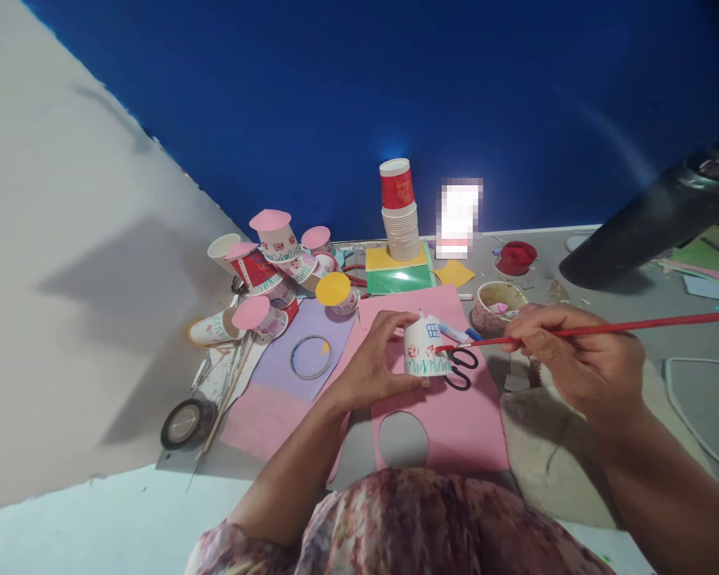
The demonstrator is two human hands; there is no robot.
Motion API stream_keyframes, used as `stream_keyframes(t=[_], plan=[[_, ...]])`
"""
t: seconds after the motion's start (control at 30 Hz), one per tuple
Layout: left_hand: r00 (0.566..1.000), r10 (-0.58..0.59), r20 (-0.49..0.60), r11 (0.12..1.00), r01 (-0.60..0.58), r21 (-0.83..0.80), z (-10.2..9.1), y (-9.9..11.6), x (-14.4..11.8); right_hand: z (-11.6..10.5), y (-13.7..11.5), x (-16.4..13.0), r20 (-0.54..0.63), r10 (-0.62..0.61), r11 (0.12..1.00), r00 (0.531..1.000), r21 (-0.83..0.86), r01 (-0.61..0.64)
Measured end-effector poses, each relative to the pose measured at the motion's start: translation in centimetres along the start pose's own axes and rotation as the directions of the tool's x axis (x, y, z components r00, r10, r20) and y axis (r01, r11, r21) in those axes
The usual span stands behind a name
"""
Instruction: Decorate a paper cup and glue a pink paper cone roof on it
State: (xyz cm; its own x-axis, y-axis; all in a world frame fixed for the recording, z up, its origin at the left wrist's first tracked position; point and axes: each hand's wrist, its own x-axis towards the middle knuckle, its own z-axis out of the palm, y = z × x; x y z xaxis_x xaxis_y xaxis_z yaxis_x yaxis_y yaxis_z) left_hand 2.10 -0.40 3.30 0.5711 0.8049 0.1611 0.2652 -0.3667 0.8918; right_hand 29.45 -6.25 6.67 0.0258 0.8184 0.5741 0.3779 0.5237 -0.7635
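My left hand (379, 359) grips a white paper cup (423, 359) turned upside down. Its side carries a blue window, red dabs and green grass strokes. With my right hand (575, 359) I hold a long red-handled paintbrush (623, 328), its red tip at the cup's right side. Black-handled scissors (460, 377) lie just behind the cup on pink paper (473, 431). Markers (452, 331) rest beside them. Past my right hand stand a cup holding markers (496, 307) and a small tub of red paint (516, 257).
Several decorated cups with paper roofs (264, 315) cluster at the left. A tall stack of cups (400, 212) stands at the back. A tape roll (185, 423) sits front left, near thin brushes (228, 391). A dark pipe (641, 220) slants up at the right.
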Motion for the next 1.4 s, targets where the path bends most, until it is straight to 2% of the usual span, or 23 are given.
stream_keyframes(t=[0.17,0.53,0.73,0.8,0.93,1.2,1.3,1.4], plan=[[1.000,0.011,-0.012,0.999,-0.010,0.030,0.0,0.1,0.0,0.1,0.1,-0.1,-0.064,0.025,0.999,0.998,-0.030,-0.027],[1.000,0.002,-0.004,0.999,-0.002,0.044,0.2,0.5,0.0,0.6,-0.1,-0.1,0.073,-0.036,0.999,0.997,-0.024,0.038],[1.000,0.005,0.004,0.999,-0.006,0.045,0.1,0.4,0.0,0.6,0.0,0.0,0.082,-0.026,0.998,0.996,-0.060,0.030],[1.000,0.005,0.004,0.999,-0.005,0.042,0.1,0.3,-0.1,0.5,0.1,-0.1,0.057,-0.014,0.998,0.998,-0.065,0.017],[1.000,0.006,-0.008,1.000,-0.006,0.006,0.2,0.1,-0.1,0.3,0.3,-0.4,-0.069,0.045,0.998,0.997,-0.037,-0.048],[0.999,-0.044,-0.009,0.982,0.042,-0.186,0.2,0.1,0.0,-0.3,0.4,-0.5,-0.211,0.168,0.985,0.963,0.063,-0.158],[1.000,-0.017,-0.011,0.974,0.015,-0.228,0.2,0.1,0.0,-0.7,0.4,-0.4,-0.220,0.211,0.975,0.952,0.115,-0.190],[1.000,0.003,0.005,0.952,-0.002,-0.305,0.3,-0.2,0.0,-1.0,0.4,-0.1,-0.160,0.144,0.985,0.977,0.120,-0.126]])
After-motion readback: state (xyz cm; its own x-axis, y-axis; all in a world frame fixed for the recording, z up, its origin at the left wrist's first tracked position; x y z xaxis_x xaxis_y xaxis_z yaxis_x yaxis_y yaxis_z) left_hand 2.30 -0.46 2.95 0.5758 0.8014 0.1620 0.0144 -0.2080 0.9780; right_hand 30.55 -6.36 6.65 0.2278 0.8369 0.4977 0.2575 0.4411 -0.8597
